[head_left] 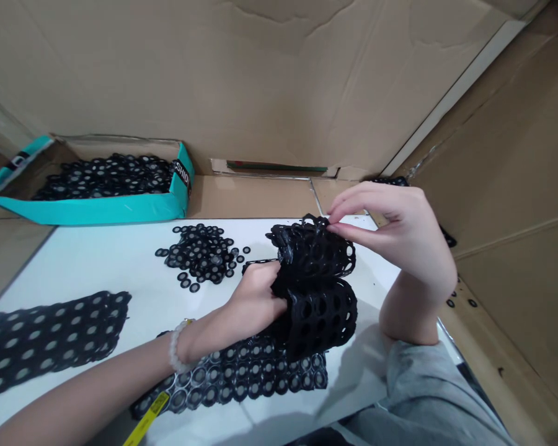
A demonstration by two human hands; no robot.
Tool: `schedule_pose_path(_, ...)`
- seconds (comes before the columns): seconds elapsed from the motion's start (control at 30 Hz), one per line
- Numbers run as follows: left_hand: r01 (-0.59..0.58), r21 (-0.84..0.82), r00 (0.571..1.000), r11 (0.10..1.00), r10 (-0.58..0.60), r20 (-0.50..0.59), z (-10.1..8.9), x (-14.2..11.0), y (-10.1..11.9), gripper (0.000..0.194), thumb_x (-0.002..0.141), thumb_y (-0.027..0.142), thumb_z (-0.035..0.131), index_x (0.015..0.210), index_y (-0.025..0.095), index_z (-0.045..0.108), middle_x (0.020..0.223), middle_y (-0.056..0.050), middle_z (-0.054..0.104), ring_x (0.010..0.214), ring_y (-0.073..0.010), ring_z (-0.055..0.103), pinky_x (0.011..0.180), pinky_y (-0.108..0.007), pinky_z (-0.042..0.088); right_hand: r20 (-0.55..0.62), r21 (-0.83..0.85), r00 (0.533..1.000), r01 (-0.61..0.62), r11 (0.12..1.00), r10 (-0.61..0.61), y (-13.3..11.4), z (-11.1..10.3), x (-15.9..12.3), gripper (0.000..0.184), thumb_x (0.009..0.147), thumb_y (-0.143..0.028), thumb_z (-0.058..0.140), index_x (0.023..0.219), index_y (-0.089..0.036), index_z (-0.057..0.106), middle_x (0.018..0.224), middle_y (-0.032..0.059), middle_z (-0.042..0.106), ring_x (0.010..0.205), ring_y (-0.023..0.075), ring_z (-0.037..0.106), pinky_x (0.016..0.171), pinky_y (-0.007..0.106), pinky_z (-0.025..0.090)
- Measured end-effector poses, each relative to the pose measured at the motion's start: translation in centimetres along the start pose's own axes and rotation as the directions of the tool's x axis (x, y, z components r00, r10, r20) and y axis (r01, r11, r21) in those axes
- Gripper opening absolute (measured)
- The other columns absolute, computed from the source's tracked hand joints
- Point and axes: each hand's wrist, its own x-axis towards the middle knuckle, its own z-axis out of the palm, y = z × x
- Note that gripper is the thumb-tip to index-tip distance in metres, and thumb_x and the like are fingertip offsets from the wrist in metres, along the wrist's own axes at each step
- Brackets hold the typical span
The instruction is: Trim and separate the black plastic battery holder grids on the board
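My left hand (255, 297) is closed around a folded stack of black perforated rubber sheets (323, 313), which bulges out in two curved rolls on its right. With thumb and fingertips together, my right hand (393, 217) pinches the ragged upper edge of the stack. Under the stack and my left wrist lies a black sheet of joined rings (242, 375), flat on the white table (353, 387). Beyond my left hand is a loose pile of small black rings (202, 254).
A turquoise-edged cardboard box (116, 209) full of black rings stands at the back left. Another black sheet with round spots (51, 337) lies at left. A yellow strip (146, 421) is near the front. Cardboard walls (270, 80) enclose the back and right, where stray rings (472, 303) lie.
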Motion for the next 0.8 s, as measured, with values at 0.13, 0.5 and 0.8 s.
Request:
schedule_pose_path(0.13,-0.007,-0.004,1.0,1.0,0.007,0.013,-0.1,-0.1,0.0,0.017,0.055,0.008,0.052,0.07,0.015,0.058,0.069,0.003,0.062,0.065,-0.0141,0.055,0.058,-0.022,0.045,0.063,0.023,0.998,0.007,1.0,-0.008,-0.5,-0.5,-0.3,0.01,0.087,-0.028,0.063,0.079,-0.025,0.068,0.088,0.0034,0.07,0.085,0.0192,0.065,0.079,0.035,0.054)
schedule_pose_path(0.5,-0.041,0.005,0.999,0.999,0.041,0.004,0.0,0.0,0.2,0.013,0.057,0.009,0.053,0.068,0.015,0.058,0.07,0.002,0.063,0.065,-0.0146,0.057,0.06,-0.022,0.046,0.33,0.408,0.929,0.02,0.913,-0.168,2.4,-0.7,0.6,0.036,0.088,-0.053,0.06,0.096,-0.022,0.075,0.088,0.0064,0.074,0.078,0.0165,0.067,0.071,0.03,0.054)
schedule_pose_path(0.8,-0.038,0.012,0.999,0.999,0.038,0.011,-0.1,0.0,-0.3,0.012,0.06,0.009,0.056,0.07,0.015,0.059,0.071,0.002,0.063,0.068,-0.0162,0.058,0.063,-0.024,0.048,0.203,0.183,0.978,0.003,0.983,-0.041,2.4,1.1,1.6,0.02,0.088,-0.039,0.063,0.087,-0.022,0.073,0.095,0.0055,0.074,0.091,0.0195,0.066,0.082,0.033,0.051)
